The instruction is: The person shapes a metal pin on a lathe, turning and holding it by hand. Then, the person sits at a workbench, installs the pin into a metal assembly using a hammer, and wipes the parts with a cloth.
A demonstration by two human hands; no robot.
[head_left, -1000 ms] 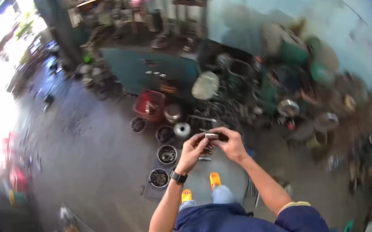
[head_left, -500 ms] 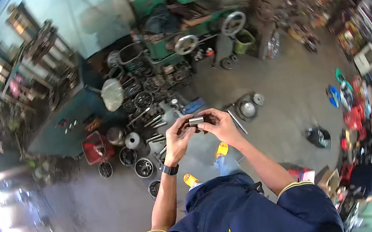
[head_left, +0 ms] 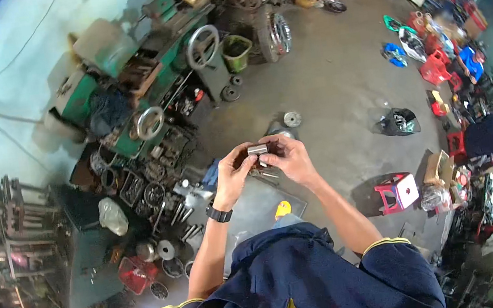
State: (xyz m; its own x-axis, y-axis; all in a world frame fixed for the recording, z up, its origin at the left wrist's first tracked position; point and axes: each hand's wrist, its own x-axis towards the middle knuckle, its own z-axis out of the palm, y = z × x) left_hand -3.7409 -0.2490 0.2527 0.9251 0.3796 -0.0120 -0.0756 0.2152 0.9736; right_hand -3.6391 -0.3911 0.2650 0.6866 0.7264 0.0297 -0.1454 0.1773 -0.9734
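Note:
A short, shiny metal cylinder [head_left: 257, 150] is held level in front of my chest, between both hands. My left hand [head_left: 234, 173] grips its left end, thumb and fingers closed. On the other end, my right hand [head_left: 289, 159] is closed as well, its thumb just below the metal. Something darker shows under the cylinder among the fingers, but its shape cannot be made out. Beneath the hands, partly covered by them, are a dark round part and some thin metal pieces on the floor.
A green lathe [head_left: 126, 138] with handwheels stands at the left, metal parts heaped beside it. A red basket [head_left: 135, 274] sits lower left. On the right are a black bag [head_left: 401, 121], a red stool [head_left: 396, 192] and cardboard boxes. A person in blue [head_left: 472, 62] is at far right.
The view has swung to the right, so the lathe now appears further left and the stool shows fully. Both hands still hold the metal cylinder at nearly the same place.

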